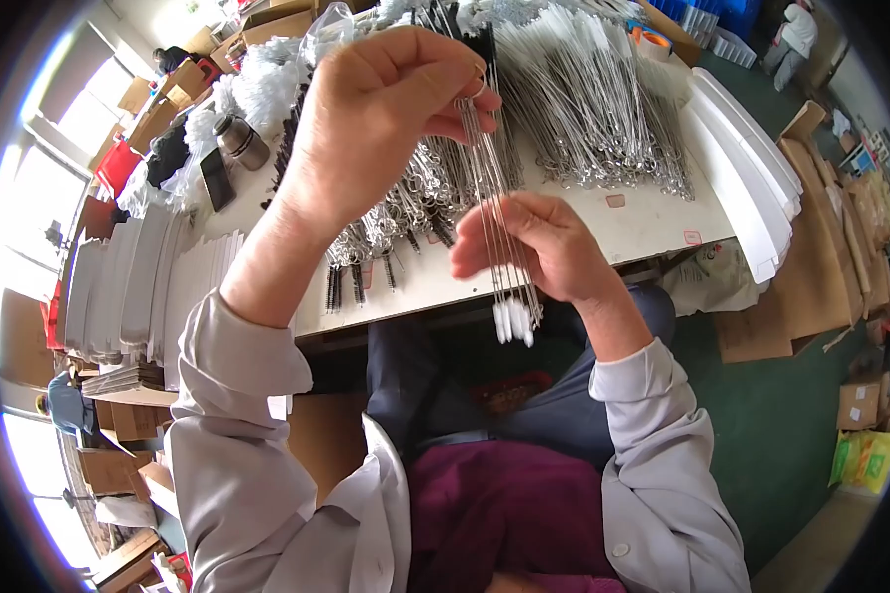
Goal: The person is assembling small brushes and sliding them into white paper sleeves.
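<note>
The right hand (pixel 554 252) closes loosely around the lower part of a bundle of thin wire brushes (pixel 499 227), just above their white tips (pixel 514 318) at 6 o'clock. The left hand (pixel 386 119), raised at 12 o'clock, pinches the ring ends between thumb and fingers (pixel 465 104).

Risk: the bundle hangs past the table (pixel 653 222) edge; a slack pinch could let single brushes slide out and drop to the lap.

Risk: splayed wires may snag the brush heaps (pixel 583 99) beyond.
</note>
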`<state>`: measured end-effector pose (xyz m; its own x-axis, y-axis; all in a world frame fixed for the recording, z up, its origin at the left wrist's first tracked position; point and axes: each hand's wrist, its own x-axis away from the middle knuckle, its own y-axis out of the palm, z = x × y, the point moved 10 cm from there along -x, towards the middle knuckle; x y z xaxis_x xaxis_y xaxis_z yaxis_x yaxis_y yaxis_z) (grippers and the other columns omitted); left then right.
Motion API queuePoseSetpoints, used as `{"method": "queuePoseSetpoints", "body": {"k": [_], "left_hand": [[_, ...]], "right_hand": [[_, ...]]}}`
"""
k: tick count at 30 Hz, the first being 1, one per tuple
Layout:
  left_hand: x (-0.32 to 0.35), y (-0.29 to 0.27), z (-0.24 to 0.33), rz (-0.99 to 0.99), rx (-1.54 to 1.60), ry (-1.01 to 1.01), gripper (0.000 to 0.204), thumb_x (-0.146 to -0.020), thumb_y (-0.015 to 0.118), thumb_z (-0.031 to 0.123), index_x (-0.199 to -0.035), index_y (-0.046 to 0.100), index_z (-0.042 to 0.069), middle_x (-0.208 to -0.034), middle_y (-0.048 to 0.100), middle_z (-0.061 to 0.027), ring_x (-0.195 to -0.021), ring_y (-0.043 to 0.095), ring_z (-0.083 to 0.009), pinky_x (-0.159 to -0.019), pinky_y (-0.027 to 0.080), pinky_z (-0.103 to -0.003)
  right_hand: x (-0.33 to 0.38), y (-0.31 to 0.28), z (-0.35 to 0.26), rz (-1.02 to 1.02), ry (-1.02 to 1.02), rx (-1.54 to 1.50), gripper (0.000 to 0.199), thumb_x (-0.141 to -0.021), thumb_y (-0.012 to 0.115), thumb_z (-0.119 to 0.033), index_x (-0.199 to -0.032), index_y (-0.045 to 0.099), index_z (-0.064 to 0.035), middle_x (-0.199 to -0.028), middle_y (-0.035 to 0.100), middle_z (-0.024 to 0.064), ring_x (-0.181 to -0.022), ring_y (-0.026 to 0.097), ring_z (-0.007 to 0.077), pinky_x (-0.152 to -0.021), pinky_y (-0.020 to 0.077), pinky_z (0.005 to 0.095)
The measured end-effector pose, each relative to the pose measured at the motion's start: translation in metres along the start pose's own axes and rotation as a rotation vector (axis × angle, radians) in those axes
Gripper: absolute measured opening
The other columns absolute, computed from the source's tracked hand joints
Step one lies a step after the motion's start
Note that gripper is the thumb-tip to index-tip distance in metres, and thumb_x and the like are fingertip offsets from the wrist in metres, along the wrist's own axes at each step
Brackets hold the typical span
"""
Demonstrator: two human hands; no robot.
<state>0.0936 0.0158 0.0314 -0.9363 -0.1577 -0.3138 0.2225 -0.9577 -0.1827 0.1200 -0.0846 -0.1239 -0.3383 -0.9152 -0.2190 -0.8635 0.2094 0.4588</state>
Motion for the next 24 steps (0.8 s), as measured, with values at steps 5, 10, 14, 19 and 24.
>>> {"method": "queuePoseSetpoints", "body": {"k": [5, 10, 14, 19, 24], "left_hand": [[0.016, -0.020, -0.023, 0.079, -0.294, 0.080, 0.017, -0.102, 0.064, 0.011, -0.106, 0.069, -0.004, -0.088, 0.073, -0.0099, -0.077, 0.070, -0.0129, -0.071, 0.058, -0.028], [0.032, -0.046, -0.060, 0.156, -0.246, -0.107, 0.015, -0.101, 0.065, 0.011, -0.103, 0.069, -0.004, -0.076, 0.068, -0.0068, -0.063, 0.065, -0.0099, -0.057, 0.054, -0.024], [0.048, -0.062, -0.085, 0.236, -0.239, -0.165, 0.017, -0.102, 0.065, 0.012, -0.102, 0.069, -0.004, -0.072, 0.067, -0.0053, -0.057, 0.063, -0.0085, -0.052, 0.050, -0.023], [0.065, -0.071, -0.106, 0.300, -0.226, -0.235, 0.017, -0.102, 0.065, 0.013, -0.102, 0.069, -0.004, -0.070, 0.067, -0.0047, -0.056, 0.062, -0.0084, -0.052, 0.051, -0.023], [0.085, -0.071, -0.108, 0.351, -0.239, -0.214, 0.013, -0.099, 0.067, 0.011, -0.101, 0.069, -0.001, -0.071, 0.068, -0.0044, -0.063, 0.064, -0.0077, -0.056, 0.052, -0.024]], "right_hand": [[0.029, 0.005, 0.039, 0.047, 0.148, -0.069, 0.046, -0.113, 0.044, -0.031, -0.118, 0.065, 0.0091, -0.093, 0.074, 0.0195, -0.080, 0.076, 0.0299, -0.074, 0.0638, 0.0410], [0.053, -0.006, 0.072, 0.112, 0.231, 0.010, 0.043, -0.113, 0.045, -0.030, -0.120, 0.065, 0.0079, -0.092, 0.073, 0.0138, -0.077, 0.074, 0.0201, -0.072, 0.0626, 0.0323], [0.069, -0.005, 0.083, 0.169, 0.269, 0.157, 0.042, -0.113, 0.046, -0.030, -0.120, 0.066, 0.0057, -0.086, 0.071, 0.0092, -0.068, 0.068, 0.0129, -0.065, 0.0572, 0.0266], [0.078, -0.004, 0.093, 0.223, 0.295, 0.277, 0.040, -0.113, 0.047, -0.031, -0.121, 0.068, 0.0024, -0.074, 0.064, 0.0033, -0.055, 0.052, 0.0063, -0.051, 0.0434, 0.0223], [0.083, -0.001, 0.100, 0.247, 0.246, 0.259, 0.043, -0.113, 0.046, -0.037, -0.125, 0.069, -0.0021, -0.066, 0.046, -0.0056, -0.053, 0.036, 0.0010, -0.047, 0.0328, 0.0196]]}}
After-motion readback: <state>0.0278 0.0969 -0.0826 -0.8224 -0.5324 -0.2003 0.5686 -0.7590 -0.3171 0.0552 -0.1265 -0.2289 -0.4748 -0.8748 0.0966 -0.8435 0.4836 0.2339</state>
